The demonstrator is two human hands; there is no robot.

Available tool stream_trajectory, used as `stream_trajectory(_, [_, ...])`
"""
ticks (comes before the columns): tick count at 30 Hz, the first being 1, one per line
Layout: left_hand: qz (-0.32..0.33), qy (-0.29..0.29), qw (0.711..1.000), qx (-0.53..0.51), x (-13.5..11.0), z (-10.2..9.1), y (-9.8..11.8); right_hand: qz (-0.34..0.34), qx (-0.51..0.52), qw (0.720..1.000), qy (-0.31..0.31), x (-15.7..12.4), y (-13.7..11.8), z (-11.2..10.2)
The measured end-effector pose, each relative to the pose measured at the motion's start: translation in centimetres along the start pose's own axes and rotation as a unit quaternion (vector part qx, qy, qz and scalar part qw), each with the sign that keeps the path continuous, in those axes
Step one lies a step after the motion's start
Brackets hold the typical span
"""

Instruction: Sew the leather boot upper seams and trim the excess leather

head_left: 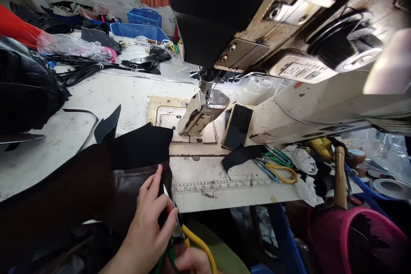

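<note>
My left hand (pixel 147 218) lies on a dark brown leather piece (pixel 135 184), gripping it near its right edge. Its index fingertip rests by the stitched seam, below a black panel (pixel 141 145). Low in the view, my right hand (pixel 194 260) is closed around yellow-handled scissors (pixel 201 239). Their blades point up along the leather's right edge, close to my left fingers and partly hidden by them. A green handle (pixel 170 257) also shows beside the right hand. Just beyond the leather stands the sewing machine's metal post (pixel 199 115), under the needle area.
A phone (pixel 238 126) lies right of the post. Yellow-handled scissors (pixel 284 173), green-handled snips (pixel 279 156) and a black strip (pixel 242 157) lie on the table's right. A pink bucket (pixel 346 239) stands below right. Black material (pixel 28 85) is piled at left.
</note>
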State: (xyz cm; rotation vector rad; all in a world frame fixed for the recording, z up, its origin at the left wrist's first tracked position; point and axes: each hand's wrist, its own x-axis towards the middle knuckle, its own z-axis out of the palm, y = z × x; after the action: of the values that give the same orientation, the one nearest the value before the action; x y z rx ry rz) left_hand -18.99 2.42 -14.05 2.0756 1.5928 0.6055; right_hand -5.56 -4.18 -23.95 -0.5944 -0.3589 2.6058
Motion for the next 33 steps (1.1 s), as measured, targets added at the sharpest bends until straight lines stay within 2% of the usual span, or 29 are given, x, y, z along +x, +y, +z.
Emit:
stream_trajectory(3, [-0.027,-0.007,0.999,-0.036,0.1,-0.5,0.0,-0.007,0.021,1.000,0.011,0.5,-0.5,0.5])
stream_trajectory(8, [-0.060,-0.051,0.993,-0.085,0.5,-1.8,0.3,-0.038,0.050,0.998,0.000,1.9,-0.6,0.2])
stream_trajectory(13, [-0.079,-0.061,0.988,-0.122,0.9,-2.7,0.4,0.013,0.085,0.996,-0.036,2.2,-2.2,1.1])
stream_trajectory(17, [-0.076,-0.057,0.985,-0.142,0.9,-3.2,0.1,0.002,0.106,0.994,-0.015,1.7,-4.5,2.7])
stream_trajectory(19, [-0.072,-0.056,0.985,-0.148,0.8,-3.4,-0.1,0.017,0.116,0.993,-0.008,1.4,-5.5,3.4])
stream_trajectory(25, [-0.065,-0.085,0.977,-0.182,0.7,-3.9,-0.7,0.076,0.116,0.989,-0.050,0.8,-7.5,4.0])
stream_trajectory(27, [-0.059,-0.095,0.975,-0.194,0.7,-4.0,-1.0,0.077,0.119,0.990,-0.020,0.5,-8.3,4.3])
stream_trajectory(30, [-0.041,-0.102,0.970,-0.218,0.5,-4.2,-1.7,0.024,0.107,0.993,0.034,-0.8,-10.3,5.1])
stream_trajectory(32, [-0.028,-0.116,0.966,-0.230,0.2,-4.6,-2.3,-0.057,0.024,0.994,0.090,-2.3,-12.0,5.4])
stream_trajectory(33, [-0.024,-0.133,0.964,-0.230,0.1,-4.9,-2.6,-0.103,-0.052,0.984,0.133,-3.2,-12.9,5.5])
